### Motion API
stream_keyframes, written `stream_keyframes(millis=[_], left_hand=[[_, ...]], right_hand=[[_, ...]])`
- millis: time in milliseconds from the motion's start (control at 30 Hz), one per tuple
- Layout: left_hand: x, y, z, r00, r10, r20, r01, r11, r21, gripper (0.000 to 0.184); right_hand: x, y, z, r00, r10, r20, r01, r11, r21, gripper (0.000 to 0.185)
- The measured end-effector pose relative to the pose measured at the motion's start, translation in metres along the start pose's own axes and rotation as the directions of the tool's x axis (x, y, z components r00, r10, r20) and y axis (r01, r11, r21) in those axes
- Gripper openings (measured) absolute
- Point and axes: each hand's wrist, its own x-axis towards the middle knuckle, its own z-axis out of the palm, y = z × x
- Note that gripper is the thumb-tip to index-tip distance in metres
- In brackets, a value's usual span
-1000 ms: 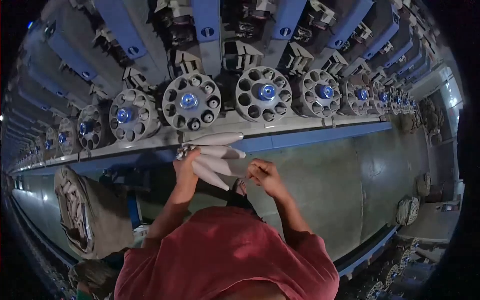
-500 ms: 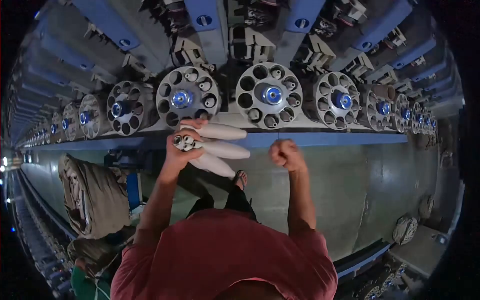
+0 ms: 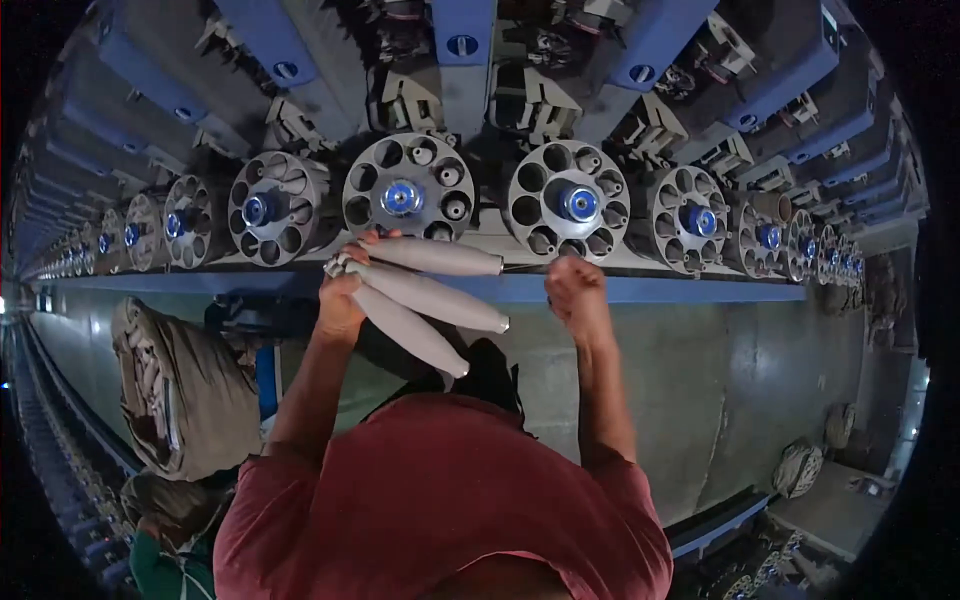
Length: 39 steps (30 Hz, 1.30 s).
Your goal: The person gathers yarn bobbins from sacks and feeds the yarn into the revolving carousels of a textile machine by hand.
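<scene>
My left hand [image 3: 343, 290] is closed around the narrow ends of three pale yarn bobbins: an upper bobbin [image 3: 435, 256], a middle bobbin [image 3: 430, 296] and a lower bobbin [image 3: 410, 330]. They fan out to the right, their far tips apart. My right hand [image 3: 577, 290] is closed, fingers pinched, just right of the upper bobbin's tip; whatever it pinches is too fine to make out. Behind the hands stand two round bobbin magazines, a left magazine [image 3: 408, 190] and a right magazine [image 3: 566, 200], with blue hubs and bobbin ends in some pockets.
A blue rail [image 3: 680, 290] runs along the machine's front below the row of magazines. At left stands a large brown cloth sack [image 3: 190, 390] with pale bobbins inside. A person in a green sleeve [image 3: 160, 570] is at lower left. A bundle [image 3: 797, 470] lies at right.
The bobbins have swung so their lengths face the camera more. My right hand has risen slightly toward the rail, still closed. The view has shifted a little, moving the magazines rightward.
</scene>
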Motion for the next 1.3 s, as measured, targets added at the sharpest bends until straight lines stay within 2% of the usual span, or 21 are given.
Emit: stream_keyframes(millis=[33, 100, 233, 300, 400, 467, 500, 533, 567, 600, 667, 733, 800, 833, 867, 900, 1000, 1100, 1200, 1267, 1300], left_hand=[[-0.003, 0.0, -0.003, 1.0, -0.005, -0.004, 0.005, 1.0, 0.007, 0.03], [-0.002, -0.003, 0.006, 0.998, -0.037, -0.049, 0.035, 0.999, -0.035, 0.03], [0.012, -0.019, 0.016, 0.999, 0.016, -0.04, -0.011, 0.993, 0.117, 0.028], [0.022, -0.028, 0.03, 0.997, -0.017, -0.079, 0.025, 0.994, 0.11, 0.026], [0.045, -0.048, 0.06, 0.963, 0.047, -0.265, 0.032, 0.958, 0.285, 0.022], [0.058, -0.065, 0.074, 0.952, 0.079, -0.297, 0.044, 0.922, 0.386, 0.02], [0.064, -0.072, 0.078, 0.943, 0.119, -0.31, 0.048, 0.875, 0.481, 0.019], [0.071, -0.083, 0.077, 0.956, 0.145, -0.254, 0.055, 0.765, 0.642, 0.02], [0.077, -0.086, 0.091, 0.966, 0.172, -0.194, 0.025, 0.685, 0.728, 0.022], [0.083, -0.088, 0.106, 0.974, 0.19, -0.125, -0.014, 0.601, 0.799, 0.023], [0.089, -0.088, 0.114, 0.973, 0.23, -0.037, -0.116, 0.614, 0.781, 0.027], [0.083, -0.057, 0.123, 0.984, 0.051, -0.171, 0.082, 0.722, 0.687, 0.025], [0.076, -0.043, 0.094, 0.966, -0.048, -0.253, 0.147, 0.91, 0.388, 0.024], [0.068, -0.041, 0.073, 0.942, -0.105, -0.317, 0.173, 0.966, 0.193, 0.026], [0.062, -0.04, 0.056, 0.942, -0.093, -0.322, 0.164, 0.966, 0.201, 0.026], [0.058, -0.04, 0.04, 0.926, -0.139, -0.35, 0.158, 0.987, 0.026, 0.026], [0.056, -0.049, 0.022, 0.904, -0.226, -0.363, 0.188, 0.973, -0.136, 0.027], [0.055, -0.045, 0.02, 0.922, -0.137, -0.362, 0.117, 0.99, -0.078, 0.025], [0.043, -0.027, 0.012, 0.911, -0.117, -0.396, 0.077, 0.99, -0.117, 0.032], [0.04, -0.024, 0.017, 0.863, -0.141, -0.485, 0.108, 0.99, -0.095, 0.033], [0.04, -0.022, 0.018, 0.818, -0.186, -0.544, 0.173, 0.982, -0.075, 0.035]], right_hand=[[0.001, -0.001, -0.003, 1.0, 0.005, 0.001, -0.005, 1.0, 0.008, 0.023], [0.008, -0.009, -0.012, 0.92, -0.381, -0.093, 0.371, 0.77, 0.519, 0.018], [0.033, -0.026, -0.02, 0.883, -0.405, -0.237, 0.465, 0.685, 0.561, 0.013], [0.038, -0.057, -0.004, 0.893, -0.347, -0.287, 0.449, 0.648, 0.616, 0.014], [0.027, -0.072, -0.03, 0.908, -0.419, -0.008, 0.233, 0.488, 0.841, 0.014], [0.012, -0.079, -0.036, 0.917, -0.323, 0.234, 0.229, 0.906, 0.355, 0.012], [0.012, -0.079, -0.037, 0.991, -0.132, -0.019, 0.127, 0.977, -0.169, 0.013], [0.026, -0.06, -0.049, 0.961, -0.242, -0.136, 0.113, 0.789, -0.604, 0.016], [0.043, -0.027, -0.067, 0.901, -0.43, -0.06, 0.122, 0.384, -0.915, 0.019], [0.054, 0.003, -0.087, 0.91, -0.415, 0.001, 0.049, 0.103, -0.993, 0.022], [0.059, 0.026, -0.107, 0.979, -0.2, 0.049, 0.043, -0.03, -0.999, 0.029], [0.048, -0.015, -0.093, 0.985, 0.097, 0.142, 0.119, 0.207, -0.971, 0.036], [0.036, -0.077, -0.071, 0.892, 0.295, 0.344, 0.021, 0.732, -0.682, 0.042], [0.05, -0.067, -0.094, 0.836, 0.056, 0.546, 0.044, 0.985, -0.168, 0.05], [0.064, -0.057, -0.117, 0.695, -0.189, 0.693, -0.125, 0.918, 0.375, 0.058], [0.064, -0.082, -0.083, 0.781, -0.324, 0.534, 0.082, 0.901, 0.426, 0.058], [0.11, -0.08, 0.005, 0.911, -0.12, 0.395, 0.283, 0.878, -0.387, 0.052], [0.104, -0.052, 0.051, 0.658, 0.032, 0.752, 0.616, 0.551, -0.563, 0.045], [0.093, -0.054, 0.003, 0.782, 0.376, 0.497, 0.064, 0.744, -0.665, 0.032], [0.092, -0.035, -0.024, 0.902, 0.338, 0.269, -0.217, 0.893, -0.394, 0.028], [0.092, -0.032, -0.023, 0.971, 0.177, 0.162, -0.129, 0.954, -0.272, 0.027]])
